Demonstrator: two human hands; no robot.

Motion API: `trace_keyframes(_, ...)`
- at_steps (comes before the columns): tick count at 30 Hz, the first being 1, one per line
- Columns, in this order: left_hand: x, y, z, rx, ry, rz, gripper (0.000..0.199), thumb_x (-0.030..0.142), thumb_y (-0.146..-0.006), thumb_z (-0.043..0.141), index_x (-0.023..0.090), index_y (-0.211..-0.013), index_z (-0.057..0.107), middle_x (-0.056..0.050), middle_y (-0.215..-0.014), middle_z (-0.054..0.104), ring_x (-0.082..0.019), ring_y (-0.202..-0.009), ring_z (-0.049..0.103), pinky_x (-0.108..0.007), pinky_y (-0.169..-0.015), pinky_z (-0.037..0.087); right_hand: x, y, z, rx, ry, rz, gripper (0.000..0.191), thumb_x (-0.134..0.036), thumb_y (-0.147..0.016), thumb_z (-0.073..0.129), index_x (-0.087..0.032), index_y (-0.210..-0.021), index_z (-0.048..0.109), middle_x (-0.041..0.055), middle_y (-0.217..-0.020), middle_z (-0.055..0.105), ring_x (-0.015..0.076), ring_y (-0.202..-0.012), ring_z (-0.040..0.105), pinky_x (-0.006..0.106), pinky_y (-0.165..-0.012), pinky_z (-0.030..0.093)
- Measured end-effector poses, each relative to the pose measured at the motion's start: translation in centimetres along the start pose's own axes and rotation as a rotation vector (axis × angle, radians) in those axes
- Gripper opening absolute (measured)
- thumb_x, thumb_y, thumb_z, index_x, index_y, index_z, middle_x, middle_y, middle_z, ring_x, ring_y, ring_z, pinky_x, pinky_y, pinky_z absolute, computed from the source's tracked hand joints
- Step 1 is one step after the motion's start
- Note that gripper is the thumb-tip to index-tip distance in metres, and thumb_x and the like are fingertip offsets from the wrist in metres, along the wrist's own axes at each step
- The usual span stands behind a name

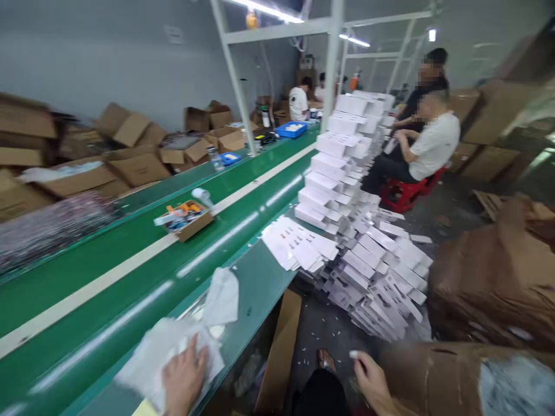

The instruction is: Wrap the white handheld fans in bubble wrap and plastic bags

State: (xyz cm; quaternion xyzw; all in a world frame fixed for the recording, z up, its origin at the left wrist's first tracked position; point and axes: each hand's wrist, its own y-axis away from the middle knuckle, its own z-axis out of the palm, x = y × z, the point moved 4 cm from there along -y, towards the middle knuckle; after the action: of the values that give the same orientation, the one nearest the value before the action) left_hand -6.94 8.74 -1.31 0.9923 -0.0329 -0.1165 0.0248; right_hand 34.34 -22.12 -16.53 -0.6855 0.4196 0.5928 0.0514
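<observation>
My left hand point(185, 374) rests on a crumpled white cloth or soft wrapping point(150, 352) at the near edge of the bench, fingers spread over it and white coverings on some fingertips. A smaller white piece point(222, 297) lies just beyond it, partly over something pale I cannot make out. Off the bench, above the floor at lower right, is my right hand point(368, 375). Its fingers are loosely apart, with white at one fingertip and no object visible in them. A brown carton point(416, 370) is beside that hand.
A green conveyor point(243, 231) carries a small open carton point(195, 225) of mixed parts. White printed sheets point(299, 242) lie on the bench, beside tall stacks of white boxes point(333, 167). Seated people point(436, 144) are at right. A large brown bag point(494, 277) stands nearby.
</observation>
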Motion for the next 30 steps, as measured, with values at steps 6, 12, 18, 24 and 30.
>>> trace_keyframes(6, -1.9, 1.4, -2.6, 0.151, 0.084, 0.065, 0.05, 0.042, -0.092, 0.036, 0.017, -0.133, 0.05, -0.011, -0.141, 0.04, -0.028, -0.131, 0.031, -0.049, -0.109, 0.016, -20.3, -3.5, 12.5, -0.316, 0.054, -0.384, 0.037, -0.054, -0.08, 0.045, -0.023, -0.092, 0.061, 0.0087, -0.096, 0.063, 0.0283, -0.092, 0.059, 0.044, -0.089, 0.045)
trace_keyframes(12, -3.1, 3.7, -2.8, 0.02, 0.184, -0.166, 0.049, 0.041, -0.091, 0.037, 0.02, -0.134, 0.05, -0.012, -0.132, 0.048, -0.032, -0.127, 0.032, -0.055, -0.108, 0.012, -27.9, -7.5, 26.2, -0.571, 0.26, -0.368, 0.067, -0.054, -0.078, 0.046, -0.009, -0.127, 0.041, 0.0144, -0.106, 0.06, 0.0233, -0.09, 0.06, 0.037, -0.087, 0.046)
trace_keyframes(18, -0.1, 4.2, -2.8, -0.202, 0.35, -0.298, 0.064, 0.055, -0.085, 0.046, 0.035, -0.144, 0.031, -0.01, -0.132, 0.047, -0.036, -0.131, 0.028, -0.062, -0.105, 0.005, -34.0, -10.7, 35.6, -0.636, 0.565, -0.394, 0.075, -0.05, -0.074, 0.055, -0.005, -0.132, 0.038, 0.0243, -0.124, 0.047, 0.0317, -0.124, 0.039, 0.043, -0.101, 0.033)
trace_keyframes(24, 1.6, 6.0, -7.2, 0.126, 0.501, -0.421, 0.054, 0.049, -0.09, 0.04, 0.021, -0.135, 0.047, -0.011, -0.13, 0.049, -0.029, -0.128, 0.035, -0.049, -0.112, 0.014, -38.2, -13.5, 37.0, -0.905, 0.641, -0.571, 0.031, -0.04, -0.078, 0.048, -0.014, -0.093, 0.057, 0.0087, -0.094, 0.06, 0.0216, -0.093, 0.054, 0.031, -0.084, 0.041)
trace_keyframes(30, 4.9, 11.9, -7.5, 0.125, 1.03, -0.512, 0.042, 0.048, -0.091, 0.041, 0.018, -0.114, 0.059, -0.009, -0.114, 0.061, -0.019, -0.107, 0.056, -0.032, -0.096, 0.043, -36.2, -6.1, 27.3, -1.297, 0.546, -0.92, 0.025, -0.035, -0.075, 0.05, -0.017, -0.092, 0.055, 0.0054, -0.094, 0.059, 0.0183, -0.084, 0.051, 0.028, -0.077, 0.038)
